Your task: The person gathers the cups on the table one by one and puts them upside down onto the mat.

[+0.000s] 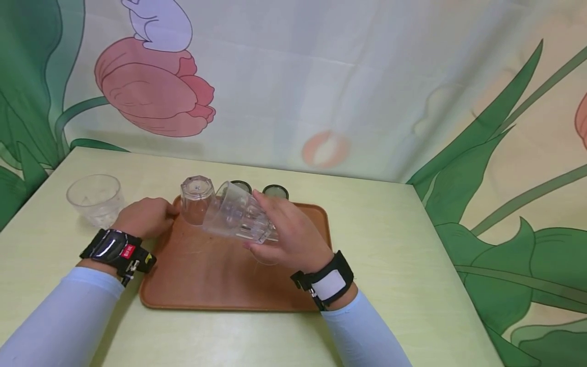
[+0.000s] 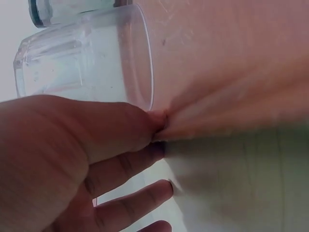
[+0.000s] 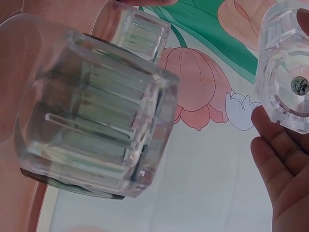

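Note:
My left hand pinches the left rim of a brown tray, thumb over the edge in the left wrist view. My right hand holds a clear faceted tumbler tilted over the tray, its mouth toward the left and its thick base near the palm. In the right wrist view, fingers curl around the labelled base of this tumbler. An upside-down clear tumbler stands at the tray's back left corner, close to the left hand. Another faceted tumbler stands beneath the right hand, mostly hidden in the head view.
A wide clear glass stands on the pale table left of the tray. Two dark-rimmed round glasses are at the tray's back edge, one partly behind the held tumbler. A printed curtain hangs behind the table.

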`<state>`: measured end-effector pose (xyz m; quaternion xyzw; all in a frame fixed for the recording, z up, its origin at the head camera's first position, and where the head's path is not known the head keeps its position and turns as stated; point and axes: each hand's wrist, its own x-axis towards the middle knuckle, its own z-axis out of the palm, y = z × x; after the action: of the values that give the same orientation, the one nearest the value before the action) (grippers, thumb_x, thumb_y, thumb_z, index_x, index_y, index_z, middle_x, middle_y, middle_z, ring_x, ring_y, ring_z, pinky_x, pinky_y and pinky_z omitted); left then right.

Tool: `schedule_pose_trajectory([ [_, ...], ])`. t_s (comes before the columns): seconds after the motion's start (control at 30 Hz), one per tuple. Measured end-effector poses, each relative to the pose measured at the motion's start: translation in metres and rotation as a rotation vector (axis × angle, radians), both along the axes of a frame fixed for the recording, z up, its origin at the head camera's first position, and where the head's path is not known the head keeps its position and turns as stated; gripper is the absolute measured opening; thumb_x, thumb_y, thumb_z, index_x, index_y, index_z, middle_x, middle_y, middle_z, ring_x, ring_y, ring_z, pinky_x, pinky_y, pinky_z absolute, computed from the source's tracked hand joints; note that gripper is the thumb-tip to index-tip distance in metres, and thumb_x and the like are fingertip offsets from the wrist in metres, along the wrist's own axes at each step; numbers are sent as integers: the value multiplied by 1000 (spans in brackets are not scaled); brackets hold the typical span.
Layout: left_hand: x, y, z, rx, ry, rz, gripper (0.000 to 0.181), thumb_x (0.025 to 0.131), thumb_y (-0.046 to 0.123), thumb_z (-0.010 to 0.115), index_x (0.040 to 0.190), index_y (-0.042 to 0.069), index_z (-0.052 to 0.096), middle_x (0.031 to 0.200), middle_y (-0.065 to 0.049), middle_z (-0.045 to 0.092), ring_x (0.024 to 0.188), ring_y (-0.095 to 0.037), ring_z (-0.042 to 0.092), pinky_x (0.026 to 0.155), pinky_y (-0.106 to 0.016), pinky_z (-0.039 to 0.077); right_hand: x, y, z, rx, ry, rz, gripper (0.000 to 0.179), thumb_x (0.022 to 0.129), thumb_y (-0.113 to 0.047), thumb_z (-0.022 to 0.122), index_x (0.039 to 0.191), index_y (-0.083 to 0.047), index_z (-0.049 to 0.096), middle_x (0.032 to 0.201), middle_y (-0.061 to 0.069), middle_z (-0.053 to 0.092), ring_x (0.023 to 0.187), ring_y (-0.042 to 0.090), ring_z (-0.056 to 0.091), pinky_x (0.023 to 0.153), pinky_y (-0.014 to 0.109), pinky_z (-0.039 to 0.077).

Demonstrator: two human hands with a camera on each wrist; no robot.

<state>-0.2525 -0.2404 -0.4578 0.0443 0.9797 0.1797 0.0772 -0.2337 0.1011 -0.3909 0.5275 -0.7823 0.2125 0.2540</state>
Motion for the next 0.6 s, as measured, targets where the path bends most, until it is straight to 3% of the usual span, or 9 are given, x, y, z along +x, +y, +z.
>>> schedule_pose_trajectory([
  [0.17,0,-1,3,-6,-6,-15,27,94,19,66,115,6,75,84,-10,65,74,-27,55,59,-35,41,0,-1,-1,14,-13,-3,96,79,-40,83,152,-1,35,118,11,64,103,21,59,86,32,54],
  [0.4,-2,4,6,-23,8,-26,19,93,15,64,102,9,79,77,-5,64,70,-24,54,55,-33,38,-2,1,-1,21,12,-1,95,78,-40,83,151,-1,37,117,12,65,104,21,60,86,33,54],
  [0.6,2,-2,4,-2,11,-17,19,91,17,63,101,13,78,81,-8,64,71,-25,54,54,-34,36,-1,1,-5,21,27,6,92,77,-39,83,148,1,41,115,10,66,102,20,61,84,31,55],
])
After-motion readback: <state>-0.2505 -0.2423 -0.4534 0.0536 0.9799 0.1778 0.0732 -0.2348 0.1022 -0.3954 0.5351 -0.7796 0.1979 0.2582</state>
